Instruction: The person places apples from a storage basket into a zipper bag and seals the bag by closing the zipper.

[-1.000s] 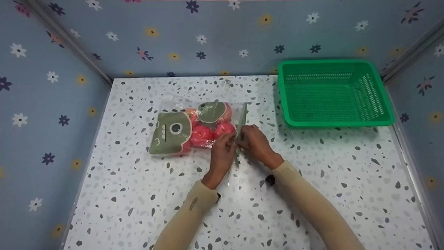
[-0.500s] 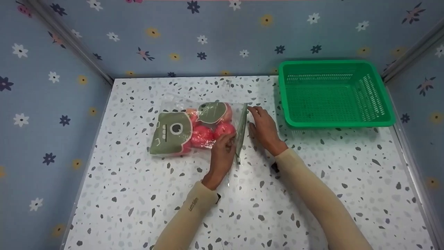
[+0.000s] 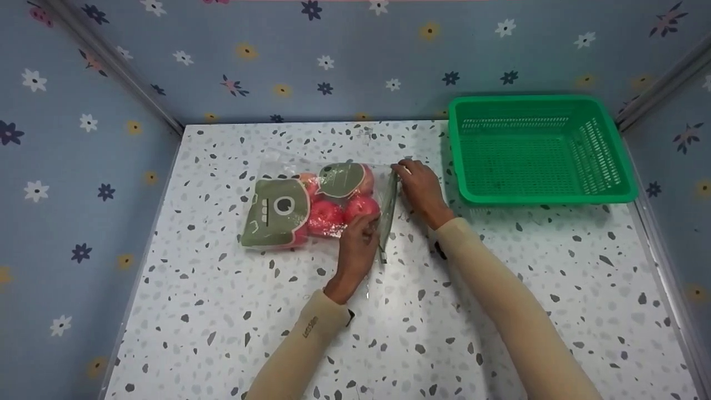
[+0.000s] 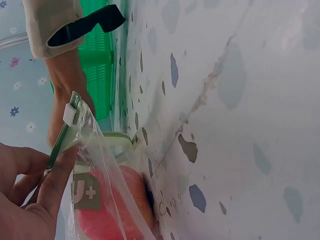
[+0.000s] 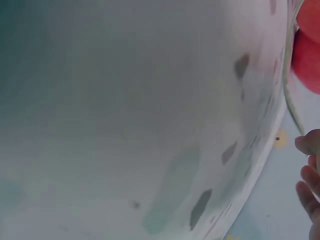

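Note:
A clear zip bag (image 3: pixel 275 214) with a green printed creature lies flat on the speckled table. Red apples (image 3: pixel 325 216) show through its plastic. Its green zip edge (image 3: pixel 390 208) runs along the right side, and a white slider (image 4: pixel 69 114) sits near the end of that edge in the left wrist view. My left hand (image 3: pixel 356 250) pinches the mouth of the bag near the front, with the zip strip between thumb and fingers. At the far corner of the same edge, my right hand (image 3: pixel 423 191) pinches the strip's end; the thumb (image 5: pixel 309 142) shows there in the right wrist view.
A green plastic basket (image 3: pixel 464 195) with slotted walls stands at the back right, near the right hand. Flower-patterned walls (image 3: pixel 344 33) close off the back and both sides of the table (image 3: pixel 222 311).
The right hand has left its place beside the left hand, moved away along the zip edge and taken the far corner. The left hand and the bag have hardly moved.

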{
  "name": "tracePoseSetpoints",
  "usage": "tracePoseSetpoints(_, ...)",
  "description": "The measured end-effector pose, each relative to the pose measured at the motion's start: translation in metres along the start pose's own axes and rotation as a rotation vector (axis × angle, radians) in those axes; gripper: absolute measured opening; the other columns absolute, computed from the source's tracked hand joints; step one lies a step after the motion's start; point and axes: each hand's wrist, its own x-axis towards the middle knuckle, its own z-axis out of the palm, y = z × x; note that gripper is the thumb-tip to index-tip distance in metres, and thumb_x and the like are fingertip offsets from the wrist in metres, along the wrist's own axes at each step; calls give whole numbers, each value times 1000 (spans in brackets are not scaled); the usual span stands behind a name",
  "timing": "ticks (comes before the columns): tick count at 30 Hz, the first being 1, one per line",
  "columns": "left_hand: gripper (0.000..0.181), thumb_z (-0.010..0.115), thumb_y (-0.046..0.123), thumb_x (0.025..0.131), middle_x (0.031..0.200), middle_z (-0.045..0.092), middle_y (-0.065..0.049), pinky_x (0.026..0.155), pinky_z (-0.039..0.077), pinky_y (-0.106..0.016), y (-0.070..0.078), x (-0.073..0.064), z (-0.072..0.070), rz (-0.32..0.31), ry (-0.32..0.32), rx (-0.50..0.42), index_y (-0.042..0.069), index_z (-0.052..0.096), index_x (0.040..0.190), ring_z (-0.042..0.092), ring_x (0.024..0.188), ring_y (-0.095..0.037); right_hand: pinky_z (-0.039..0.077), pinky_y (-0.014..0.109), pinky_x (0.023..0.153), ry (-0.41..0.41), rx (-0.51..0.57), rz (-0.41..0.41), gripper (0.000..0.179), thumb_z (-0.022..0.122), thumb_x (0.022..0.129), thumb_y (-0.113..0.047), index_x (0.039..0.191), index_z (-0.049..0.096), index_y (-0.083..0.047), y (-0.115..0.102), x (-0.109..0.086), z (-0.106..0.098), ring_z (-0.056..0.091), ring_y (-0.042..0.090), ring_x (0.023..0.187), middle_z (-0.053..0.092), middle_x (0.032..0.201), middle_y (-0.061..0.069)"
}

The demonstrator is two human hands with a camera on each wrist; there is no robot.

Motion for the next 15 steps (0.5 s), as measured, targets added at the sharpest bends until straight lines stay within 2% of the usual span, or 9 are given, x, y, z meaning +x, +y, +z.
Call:
tracePoseSetpoints(7, 31, 66, -14, 93, 104, 69, -19, 77, 60, -31, 0, 0, -1, 24, 4, -4, -8, 71, 123, 67, 89, -23, 58, 46, 90, 33, -85, -71, 22, 58, 101, 8, 118, 67, -4, 6, 10, 5, 64, 34, 104, 65, 117, 16)
tracePoseSetpoints(15, 33, 67, -13, 93, 106, 70, -18, 80, 61, -33, 0, 0, -2, 2, -15, -1, -7, 70, 125, 70, 93, -27, 57, 47, 84, 26, -169, -80, 15, 54, 104, 6, 112, 65, -2, 8, 19, 8, 62, 35, 99, 63, 109, 17)
